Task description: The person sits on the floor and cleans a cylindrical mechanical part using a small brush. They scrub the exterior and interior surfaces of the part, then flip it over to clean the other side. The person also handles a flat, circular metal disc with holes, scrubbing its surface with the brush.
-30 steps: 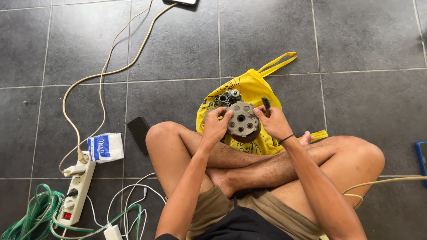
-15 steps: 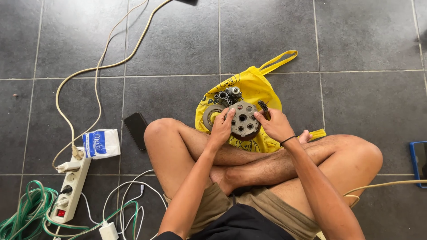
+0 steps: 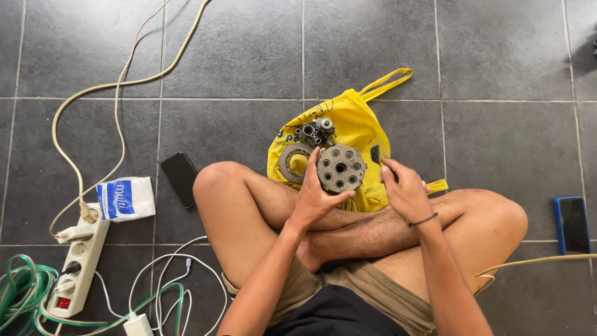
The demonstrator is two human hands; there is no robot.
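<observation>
I sit cross-legged on a dark tiled floor. My left hand grips a round grey metal disc with several holes, held above a yellow bag. My right hand holds a small dark tool just right of the disc, a short gap away from it. On the bag lie a ring-shaped metal part and a small cluster of grey metal parts.
A black phone lies left of my knee, another phone with a blue edge at far right. A white-and-blue packet, a white power strip, green and white cables and a beige cord cover the left.
My right hand has drawn back to the right, off the disc. The left hand keeps hold of the disc. The view has shifted slightly.
</observation>
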